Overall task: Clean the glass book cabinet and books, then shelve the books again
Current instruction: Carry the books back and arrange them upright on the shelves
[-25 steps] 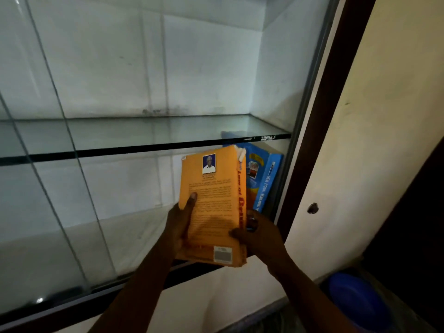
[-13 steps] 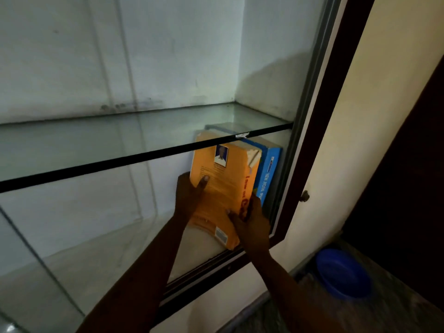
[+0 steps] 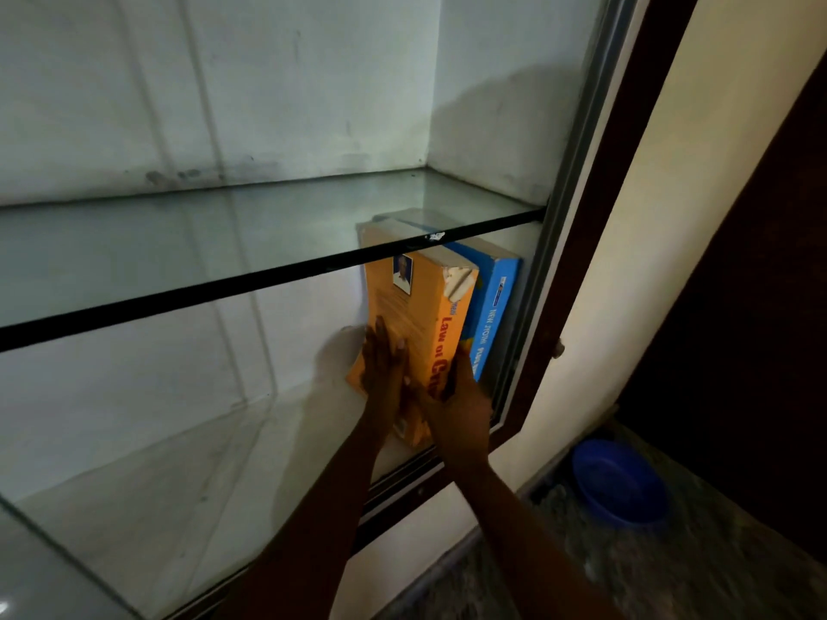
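An orange book (image 3: 414, 306) stands upright on the lower shelf of the glass cabinet, against a blue book (image 3: 494, 306) at the right wall. My left hand (image 3: 380, 373) lies flat with straight fingers on the orange book's back cover. My right hand (image 3: 456, 404) holds the book's lower spine, fingers along it. The glass shelf (image 3: 250, 243) above covers the tops of both books.
A dark wooden cabinet frame (image 3: 595, 261) runs down the right side. On the floor to the right sits a blue plastic basin (image 3: 620, 483). The lower shelf floor (image 3: 156, 485) stretches left of the books. A sliding glass pane edge (image 3: 53, 548) crosses bottom left.
The orange book has gone from held in front of the cabinet to standing upright on the lower shelf beside the blue book. Both hands moved inward with it.
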